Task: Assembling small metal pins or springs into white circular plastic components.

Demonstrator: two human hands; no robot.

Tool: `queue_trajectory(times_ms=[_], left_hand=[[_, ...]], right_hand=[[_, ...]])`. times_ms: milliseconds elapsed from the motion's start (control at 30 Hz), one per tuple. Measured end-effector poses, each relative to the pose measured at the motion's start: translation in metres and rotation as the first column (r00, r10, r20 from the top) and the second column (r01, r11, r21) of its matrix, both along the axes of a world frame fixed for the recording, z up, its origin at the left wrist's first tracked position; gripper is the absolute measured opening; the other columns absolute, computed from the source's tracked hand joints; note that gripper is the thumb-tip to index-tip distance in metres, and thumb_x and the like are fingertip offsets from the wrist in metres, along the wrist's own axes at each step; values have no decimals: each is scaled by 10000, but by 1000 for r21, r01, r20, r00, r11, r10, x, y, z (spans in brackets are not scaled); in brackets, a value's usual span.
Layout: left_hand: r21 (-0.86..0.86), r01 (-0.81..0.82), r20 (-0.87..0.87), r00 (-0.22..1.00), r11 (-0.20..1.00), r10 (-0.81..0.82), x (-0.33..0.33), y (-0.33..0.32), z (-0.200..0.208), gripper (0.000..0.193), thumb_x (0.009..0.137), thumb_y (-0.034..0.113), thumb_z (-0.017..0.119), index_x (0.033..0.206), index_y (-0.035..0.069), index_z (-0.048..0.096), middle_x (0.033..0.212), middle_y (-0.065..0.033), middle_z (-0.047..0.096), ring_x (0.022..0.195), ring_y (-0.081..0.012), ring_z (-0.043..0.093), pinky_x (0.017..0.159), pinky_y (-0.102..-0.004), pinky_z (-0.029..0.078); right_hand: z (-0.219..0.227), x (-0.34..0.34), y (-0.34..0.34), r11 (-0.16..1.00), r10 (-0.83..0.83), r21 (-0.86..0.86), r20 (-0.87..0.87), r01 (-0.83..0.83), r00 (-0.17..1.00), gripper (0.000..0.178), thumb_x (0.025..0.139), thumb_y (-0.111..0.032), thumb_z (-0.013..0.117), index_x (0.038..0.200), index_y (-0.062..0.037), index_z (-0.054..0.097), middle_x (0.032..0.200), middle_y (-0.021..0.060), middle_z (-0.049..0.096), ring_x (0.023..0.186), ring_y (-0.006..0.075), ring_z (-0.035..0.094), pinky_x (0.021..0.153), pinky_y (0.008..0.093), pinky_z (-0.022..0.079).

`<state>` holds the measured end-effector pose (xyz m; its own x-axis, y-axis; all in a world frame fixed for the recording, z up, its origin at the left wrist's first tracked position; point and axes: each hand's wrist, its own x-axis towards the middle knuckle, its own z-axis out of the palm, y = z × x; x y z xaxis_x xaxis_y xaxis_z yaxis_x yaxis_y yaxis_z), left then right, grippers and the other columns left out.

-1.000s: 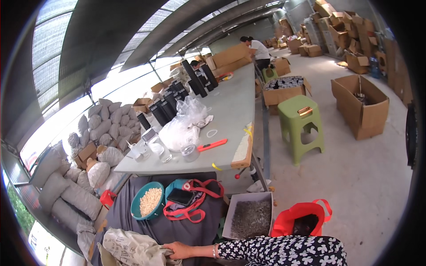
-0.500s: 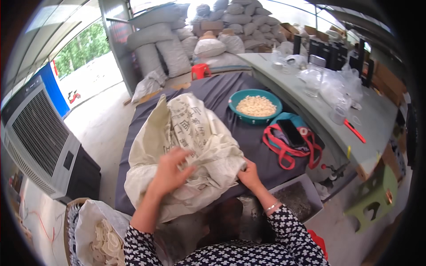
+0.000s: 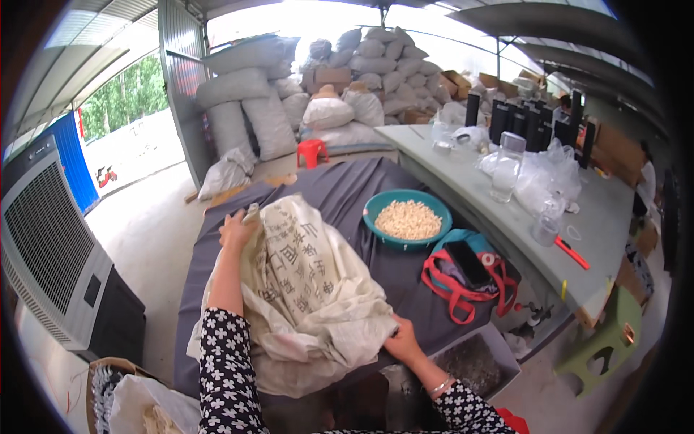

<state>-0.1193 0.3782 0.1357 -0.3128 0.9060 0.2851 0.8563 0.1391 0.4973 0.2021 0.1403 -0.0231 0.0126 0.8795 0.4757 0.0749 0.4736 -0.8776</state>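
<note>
A large off-white woven sack (image 3: 318, 318) with dark printing lies crumpled on the dark cloth-covered table (image 3: 354, 184) before me. My left hand (image 3: 237, 230) reaches forward to the sack's far left edge, its fingers closed on the fabric. At the near right corner, my right hand (image 3: 403, 341) grips a fold of the same sack, its fingertips partly hidden by the cloth. Beyond the sack to the right stands a teal bowl (image 3: 371, 223) heaped with small pale pieces (image 3: 408, 219).
Right of the sack lies a red-and-teal bag (image 3: 463, 307) with a phone (image 3: 466, 264) on it. A long grey table (image 3: 463, 173) holds jars and plastic bags. An air cooler (image 3: 61, 239) stands left, a green stool (image 3: 603, 347) right; stacked sacks (image 3: 271, 126) fill the back.
My left hand has moved forward from above the sack's middle to its far left edge and closed on it. My right hand keeps its hold. The view has tilted up.
</note>
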Motion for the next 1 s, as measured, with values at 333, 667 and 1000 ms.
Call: queue_trajectory(times_ms=[333,667,1000], left_hand=[[910,114,410,-399,399,-820,-36,-120,100,197,868,218,462,724,87,490,565,-15,455,561,-132,437,598,-274,377],[96,395,580,724,913,-374,-121,-163,25,229,758,163,566,908,1,630,618,-27,572,533,-119,526,555,-268,448],[334,586,261,695,738,-670,-68,-160,164,560,624,143,541,1160,-19,559,1108,-127,589,1018,-208,535,864,-314,425]], right_hand=[[10,-6,6,996,-50,70,47,46,998,330,719,-68,622,1042,-6,593,836,89,668,749,130,630,680,259,474],[13,-13,2,999,-25,40,34,24,999,372,730,-78,648,1092,-22,583,890,98,669,796,122,627,712,265,481],[12,-16,3,999,-36,27,48,35,998,325,726,-80,645,1037,-5,591,861,89,667,776,116,621,692,256,473]])
